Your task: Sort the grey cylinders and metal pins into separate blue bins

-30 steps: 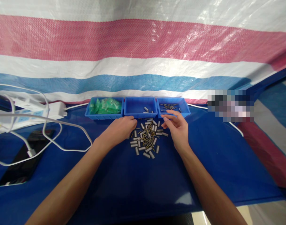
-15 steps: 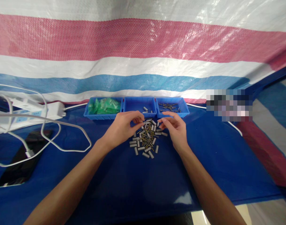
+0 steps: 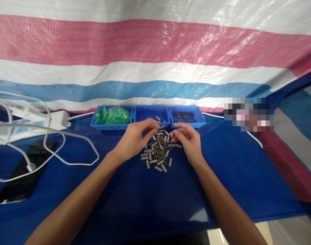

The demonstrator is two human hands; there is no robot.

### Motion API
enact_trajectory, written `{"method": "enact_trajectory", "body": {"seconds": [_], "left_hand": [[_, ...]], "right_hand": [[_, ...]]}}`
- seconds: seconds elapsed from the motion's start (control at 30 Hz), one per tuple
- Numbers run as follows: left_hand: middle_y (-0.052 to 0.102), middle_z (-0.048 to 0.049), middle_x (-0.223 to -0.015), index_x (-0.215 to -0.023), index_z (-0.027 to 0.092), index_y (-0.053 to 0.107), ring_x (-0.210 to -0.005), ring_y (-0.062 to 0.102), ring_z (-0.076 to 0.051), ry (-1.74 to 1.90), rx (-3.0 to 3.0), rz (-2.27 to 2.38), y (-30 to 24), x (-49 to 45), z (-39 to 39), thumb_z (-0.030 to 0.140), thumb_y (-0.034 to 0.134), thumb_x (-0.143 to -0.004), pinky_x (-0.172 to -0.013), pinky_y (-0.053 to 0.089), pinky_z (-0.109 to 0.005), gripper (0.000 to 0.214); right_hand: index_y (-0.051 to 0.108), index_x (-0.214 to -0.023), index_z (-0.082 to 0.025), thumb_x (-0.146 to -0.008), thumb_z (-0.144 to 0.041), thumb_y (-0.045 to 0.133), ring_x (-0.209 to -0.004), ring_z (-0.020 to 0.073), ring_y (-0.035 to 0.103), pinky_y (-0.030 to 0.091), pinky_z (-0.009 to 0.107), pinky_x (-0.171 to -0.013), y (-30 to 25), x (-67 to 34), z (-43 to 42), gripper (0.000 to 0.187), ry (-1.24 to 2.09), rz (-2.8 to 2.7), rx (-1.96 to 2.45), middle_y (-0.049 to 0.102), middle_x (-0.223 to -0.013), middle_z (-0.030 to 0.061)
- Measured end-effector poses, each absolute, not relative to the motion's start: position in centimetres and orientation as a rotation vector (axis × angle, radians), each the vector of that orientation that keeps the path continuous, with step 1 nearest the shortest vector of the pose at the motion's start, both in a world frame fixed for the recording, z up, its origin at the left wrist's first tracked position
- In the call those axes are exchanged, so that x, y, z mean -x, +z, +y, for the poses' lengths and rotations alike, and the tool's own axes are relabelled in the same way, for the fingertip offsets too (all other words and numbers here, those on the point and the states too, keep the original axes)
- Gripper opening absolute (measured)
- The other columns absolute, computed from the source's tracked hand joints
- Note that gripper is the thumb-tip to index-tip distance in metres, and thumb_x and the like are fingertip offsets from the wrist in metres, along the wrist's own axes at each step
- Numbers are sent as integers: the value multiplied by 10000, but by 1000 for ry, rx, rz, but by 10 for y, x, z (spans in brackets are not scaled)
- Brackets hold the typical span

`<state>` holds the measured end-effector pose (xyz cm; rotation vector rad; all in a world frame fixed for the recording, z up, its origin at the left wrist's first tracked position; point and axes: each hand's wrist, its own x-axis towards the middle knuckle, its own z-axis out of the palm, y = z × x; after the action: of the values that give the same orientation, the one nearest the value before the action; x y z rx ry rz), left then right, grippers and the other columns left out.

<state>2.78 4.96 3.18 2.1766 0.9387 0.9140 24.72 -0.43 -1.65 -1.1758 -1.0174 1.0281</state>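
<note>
Grey cylinders [image 3: 170, 162], brass-coloured metal pins [image 3: 160, 147] between my left hand [image 3: 133, 137] and right hand [image 3: 190, 142].
Left pinches one slim piece [image 3: 162, 127]; right: cannot tell. Three blue plastic bins [image 3: 150, 113] beyond.

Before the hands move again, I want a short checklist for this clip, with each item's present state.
1. Left hand has a part: ok, a small metal piece appears pinched at its fingertips.
2. Right hand has a part: cannot tell; its fingertips are by the pile.
3. Pile is one kind: not ok; cylinders and thin pins lie mixed.
4. Right bin shows only pins: ok.
5. Phone clear of both hands: ok.
</note>
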Motion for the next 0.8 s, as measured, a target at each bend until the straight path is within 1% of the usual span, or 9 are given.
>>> {"method": "enact_trajectory", "body": {"seconds": [0.13,0.27,0.4,0.63,0.8], "left_hand": [[777,-2,-952,-1065,191,665,-846,753,-137,923,-2159,935,30,-28,49,196,648,-992,-810,568,-230,75],[751,16,-890,-1043,189,660,-765,715,-123,958,-2190,937,30,-27,50,161,719,-927,-782,570,-233,133],[724,24,-864,-1001,187,659,-750,683,-114,981,-2215,909,31,-28,50,131,744,-894,-773,566,-228,148],[714,27,-838,-974,188,663,-732,668,-112,968,-2232,884,30,-29,48,107,746,-875,-757,561,-225,153],[731,19,-852,-996,189,677,-750,680,-119,942,-2227,875,27,-30,48,129,733,-892,-764,564,-227,132]], "right_hand": [[732,-1090,-240,-867,-382,807,-637,136,687,567,278,-645,-15,-247,-5,274,1042,-1051,1150,793,-823,6],[741,-1102,-247,-846,-381,832,-648,143,689,581,285,-659,-14,-248,-6,303,1078,-1060,1133,797,-828,8],[766,-1115,-257,-814,-392,870,-666,150,707,600,287,-659,-14,-247,-7,347,1145,-1082,1107,805,-848,14],[823,-934,-243,-748,-443,921,-659,154,713,616,285,-648,-13,-243,-7,290,1206,-1054,1154,798,-788,20],[829,-889,-230,-724,-457,938,-683,172,721,629,311,-670,-11,-243,-8,301,1242,-1053,1177,802,-799,30]]}}
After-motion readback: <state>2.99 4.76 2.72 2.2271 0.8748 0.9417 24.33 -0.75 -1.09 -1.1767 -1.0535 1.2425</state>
